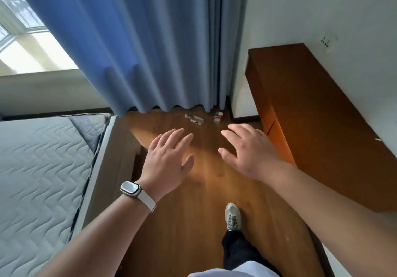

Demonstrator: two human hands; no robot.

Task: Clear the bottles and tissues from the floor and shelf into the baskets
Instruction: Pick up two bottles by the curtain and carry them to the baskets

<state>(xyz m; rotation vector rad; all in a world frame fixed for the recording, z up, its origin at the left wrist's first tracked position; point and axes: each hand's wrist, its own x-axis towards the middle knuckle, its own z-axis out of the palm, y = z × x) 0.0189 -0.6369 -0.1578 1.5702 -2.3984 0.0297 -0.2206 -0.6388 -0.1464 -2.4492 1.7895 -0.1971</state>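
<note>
A narrow strip of wooden floor runs between a bed and a wooden cabinet. Nearest, one shoe steps forward. Above it the left hand and right hand hover spread and empty, likely readied for reaching. Far ahead, well apart from them, two bottles lie under the blue curtain; no basket shows.

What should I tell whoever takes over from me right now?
Left hand and right hand: both open, empty, stretched out above the floor.
Two bottles lie on the floor by the foot of the curtain, ahead of the hands.
No baskets or tissues in view.
Done: nothing visibly collected.
Left: walk over, pick up the bottles, find the baskets.
</note>
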